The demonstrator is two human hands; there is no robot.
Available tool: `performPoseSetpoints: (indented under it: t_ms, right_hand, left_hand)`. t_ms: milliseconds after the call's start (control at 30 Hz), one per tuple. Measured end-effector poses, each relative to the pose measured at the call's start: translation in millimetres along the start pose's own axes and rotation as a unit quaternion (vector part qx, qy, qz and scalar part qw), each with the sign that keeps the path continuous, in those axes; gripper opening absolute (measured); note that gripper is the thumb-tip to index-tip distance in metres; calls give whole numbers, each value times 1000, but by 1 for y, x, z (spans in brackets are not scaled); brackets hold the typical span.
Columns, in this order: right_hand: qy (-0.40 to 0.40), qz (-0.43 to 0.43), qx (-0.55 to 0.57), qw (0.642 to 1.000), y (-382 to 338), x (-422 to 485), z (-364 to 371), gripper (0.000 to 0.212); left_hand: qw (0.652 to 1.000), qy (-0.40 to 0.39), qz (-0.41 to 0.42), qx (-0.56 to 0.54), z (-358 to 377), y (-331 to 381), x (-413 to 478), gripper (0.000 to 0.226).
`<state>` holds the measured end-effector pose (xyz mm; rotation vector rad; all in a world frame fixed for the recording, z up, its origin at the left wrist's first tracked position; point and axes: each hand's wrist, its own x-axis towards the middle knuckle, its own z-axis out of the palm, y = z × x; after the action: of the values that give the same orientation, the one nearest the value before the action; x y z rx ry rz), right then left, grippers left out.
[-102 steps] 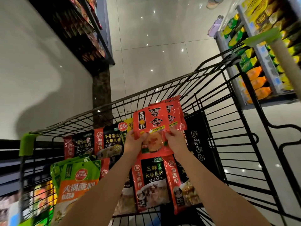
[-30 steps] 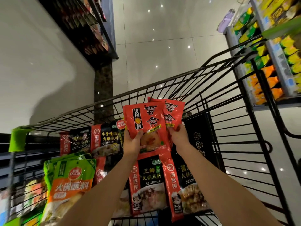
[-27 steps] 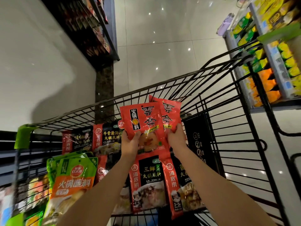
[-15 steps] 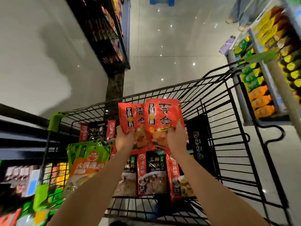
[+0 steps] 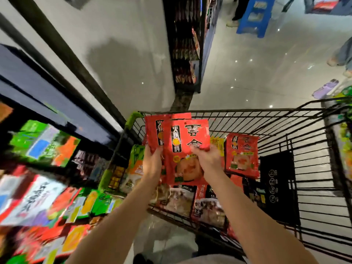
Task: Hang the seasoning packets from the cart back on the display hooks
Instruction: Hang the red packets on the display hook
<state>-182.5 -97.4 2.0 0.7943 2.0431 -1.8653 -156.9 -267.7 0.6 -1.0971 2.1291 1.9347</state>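
I hold two red seasoning packets above the black wire cart, one overlapping the other. My right hand grips the front packet at its right side. My left hand grips the rear packet at its lower left. A third packet of the same red kind stands in the cart against its right side. More packets, red-and-black ones and a green-and-orange one, lie in the cart under my hands. Hanging packets on the display fill the left, blurred.
A dark shelf unit stands ahead beyond a grey wall. A blue stool and the legs of other people are far up the tiled aisle. Another shelf with green and yellow goods lines the right edge.
The view has swung left, bringing the hanging display into sight. Both hands have carried the two red packets up and left, with the front packet now overlapping the rear one more.
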Motion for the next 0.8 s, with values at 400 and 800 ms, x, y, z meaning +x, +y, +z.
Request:
performPoseSetpoints:
  t_ms: [400,800]
  right_hand:
    - [-198,-115,-6,973,39,-74,180,36]
    - [-237,-316,39,918,107,-165,268,47]
  left_hand:
    - [979,152,126,-52,-190,-50,13,35]
    - [912,268,307,-50,-294,-118,-29,40]
